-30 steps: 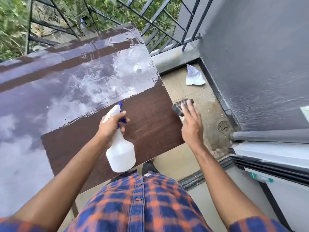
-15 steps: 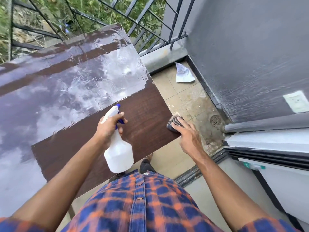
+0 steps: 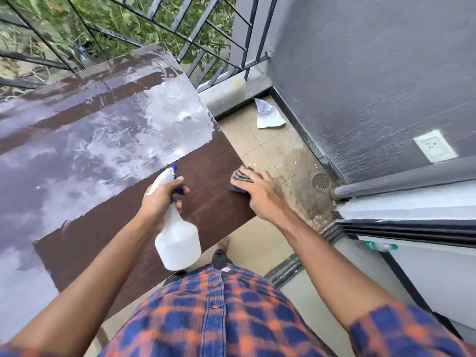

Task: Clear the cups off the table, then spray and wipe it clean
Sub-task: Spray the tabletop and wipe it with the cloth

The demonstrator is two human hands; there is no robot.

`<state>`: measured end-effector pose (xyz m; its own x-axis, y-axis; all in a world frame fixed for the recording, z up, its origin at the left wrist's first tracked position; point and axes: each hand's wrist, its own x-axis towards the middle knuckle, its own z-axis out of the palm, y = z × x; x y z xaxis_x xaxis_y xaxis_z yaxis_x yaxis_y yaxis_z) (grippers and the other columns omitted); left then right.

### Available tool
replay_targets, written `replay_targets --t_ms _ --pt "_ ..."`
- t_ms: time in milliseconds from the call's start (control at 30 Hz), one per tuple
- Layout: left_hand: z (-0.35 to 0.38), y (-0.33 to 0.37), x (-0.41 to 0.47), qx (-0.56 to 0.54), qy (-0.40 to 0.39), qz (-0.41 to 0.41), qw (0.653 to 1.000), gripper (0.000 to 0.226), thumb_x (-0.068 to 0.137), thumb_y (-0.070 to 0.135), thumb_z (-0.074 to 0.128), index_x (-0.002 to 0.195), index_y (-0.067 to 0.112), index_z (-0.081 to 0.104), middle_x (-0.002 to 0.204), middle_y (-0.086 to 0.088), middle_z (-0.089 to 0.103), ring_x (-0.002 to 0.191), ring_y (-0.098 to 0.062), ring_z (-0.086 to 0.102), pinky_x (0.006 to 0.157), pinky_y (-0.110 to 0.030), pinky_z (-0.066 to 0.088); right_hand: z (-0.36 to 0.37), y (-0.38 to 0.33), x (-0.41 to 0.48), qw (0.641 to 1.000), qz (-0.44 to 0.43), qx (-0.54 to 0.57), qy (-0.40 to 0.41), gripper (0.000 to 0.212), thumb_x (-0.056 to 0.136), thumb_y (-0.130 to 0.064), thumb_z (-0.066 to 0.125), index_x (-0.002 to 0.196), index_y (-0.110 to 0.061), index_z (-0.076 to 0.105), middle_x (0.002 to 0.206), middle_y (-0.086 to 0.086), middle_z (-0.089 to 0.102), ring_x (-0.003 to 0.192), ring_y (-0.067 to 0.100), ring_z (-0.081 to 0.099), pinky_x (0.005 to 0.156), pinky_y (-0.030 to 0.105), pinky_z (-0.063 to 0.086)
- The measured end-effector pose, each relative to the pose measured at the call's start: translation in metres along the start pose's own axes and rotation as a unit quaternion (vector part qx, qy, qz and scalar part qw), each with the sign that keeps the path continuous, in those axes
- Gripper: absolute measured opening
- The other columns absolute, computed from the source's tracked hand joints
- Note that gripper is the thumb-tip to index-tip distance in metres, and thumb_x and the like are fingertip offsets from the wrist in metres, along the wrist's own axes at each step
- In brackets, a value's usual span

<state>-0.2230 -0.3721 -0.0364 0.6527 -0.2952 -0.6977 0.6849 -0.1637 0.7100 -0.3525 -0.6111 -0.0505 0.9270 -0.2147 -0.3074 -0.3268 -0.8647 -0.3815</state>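
Note:
The dark brown table (image 3: 211, 202) fills the left of the view; its far part gleams wet, its near strip looks dry. No cups are on it. My left hand (image 3: 161, 199) grips the neck of a white spray bottle (image 3: 177, 240) with a blue trigger, held over the table's near edge, nozzle pointing up-left. My right hand (image 3: 262, 194) presses a dark striped cloth (image 3: 239, 180) flat on the table's right edge; my fingers hide most of the cloth.
A black metal railing (image 3: 201, 39) with greenery behind it runs along the back. A grey wall (image 3: 373, 73) with a white socket (image 3: 435, 145) stands on the right. On the tiled floor lie a crumpled paper (image 3: 268, 114) and a round drain (image 3: 320, 181).
My right hand has drawn the cloth toward me along the table's right edge and onto the surface. The left hand still holds the bottle in about the same place.

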Motion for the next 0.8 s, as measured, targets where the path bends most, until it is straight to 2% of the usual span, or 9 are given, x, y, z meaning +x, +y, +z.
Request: replay_targets --t_ms 67,133,300,400,500,633,700,800 --pt "0.002 -0.001 0.001 0.006 -0.001 -0.004 1.000 0.015 0.094 0.027 0.067 0.098 0.015 0.059 0.085 -0.008 0.067 0.047 -0.019 0.043 0.049 -0.028 0.040 0.003 -0.013 0.011 0.999 -0.014 -0.032 -0.027 0.070 0.083 -0.004 0.037 0.136 -0.045 0.059 0.160 -0.003 0.038 0.133 0.031 0.038 0.099 0.042 0.038" --pt "0.003 -0.001 0.002 0.005 0.002 -0.007 1.000 0.016 0.094 0.028 0.067 0.099 0.015 0.059 0.085 -0.008 0.067 0.046 -0.018 0.043 0.049 -0.029 0.040 0.005 -0.011 0.007 0.999 -0.006 -0.039 -0.027 0.069 0.087 0.000 0.041 0.134 -0.046 0.060 0.160 -0.005 0.037 0.131 0.031 0.039 0.099 0.043 0.039" --pt "0.006 -0.001 0.003 -0.008 -0.002 -0.014 1.000 0.013 0.094 0.028 0.067 0.099 0.018 0.060 0.086 -0.007 0.067 0.046 -0.018 0.043 0.049 -0.029 0.040 0.013 0.039 -0.056 0.998 0.044 -0.023 -0.033 0.079 0.082 0.013 0.045 0.132 -0.046 0.062 0.158 -0.014 0.039 0.129 0.027 0.039 0.103 0.042 0.044" --pt "0.010 -0.001 0.004 -0.009 -0.006 -0.014 1.000 0.012 0.094 0.026 0.067 0.100 0.019 0.060 0.086 -0.007 0.067 0.046 -0.018 0.043 0.049 -0.028 0.039 0.023 0.074 -0.088 0.996 0.080 -0.030 -0.042 0.076 0.081 0.012 0.052 0.133 -0.042 0.063 0.155 -0.010 0.044 0.124 0.025 0.045 0.100 0.042 0.049" --pt "0.013 0.000 0.006 -0.003 -0.012 -0.014 1.000 0.012 0.094 0.027 0.067 0.101 0.020 0.061 0.087 -0.008 0.068 0.047 -0.018 0.043 0.050 -0.029 0.040 0.035 0.096 -0.107 0.989 0.126 -0.025 -0.080 0.073 0.080 0.014 0.048 0.133 -0.033 0.065 0.153 -0.005 0.048 0.131 0.029 0.045 0.110 0.044 0.042" --pt "0.012 0.005 0.008 0.007 -0.013 -0.018 1.000 0.020 0.094 0.029 0.067 0.105 0.013 0.061 0.084 -0.004 0.068 0.046 -0.016 0.044 0.047 -0.026 0.041 0.033 0.096 -0.112 0.985 0.173 0.024 0.008 0.067 0.085 0.015 0.051 0.136 -0.027 0.063 0.147 0.000 0.054 0.125 0.026 0.050 0.110 0.037 0.039" --pt "0.010 0.009 0.007 0.013 -0.002 -0.021 1.000 0.025 0.094 0.031 0.067 0.106 0.010 0.061 0.082 -0.002 0.068 0.045 -0.015 0.045 0.045 -0.025 0.042 0.018 0.088 -0.098 0.980 0.177 0.063 0.065 0.066 0.088 0.013 0.055 0.141 -0.025 0.058 0.147 0.003 0.053 0.124 0.026 0.052 0.109 0.040 0.041" --pt "0.002 0.015 0.000 -0.001 0.024 -0.006 1.000 0.022 0.095 0.030 0.068 0.103 0.011 0.061 0.085 -0.004 0.069 0.045 -0.017 0.045 0.046 -0.027 0.042 -0.007 0.063 -0.060 0.969 0.138 0.128 0.157 0.060 0.089 0.011 0.056 0.143 -0.016 0.056 0.144 0.008 0.055 0.122 0.028 0.056 0.105 0.045 0.048"
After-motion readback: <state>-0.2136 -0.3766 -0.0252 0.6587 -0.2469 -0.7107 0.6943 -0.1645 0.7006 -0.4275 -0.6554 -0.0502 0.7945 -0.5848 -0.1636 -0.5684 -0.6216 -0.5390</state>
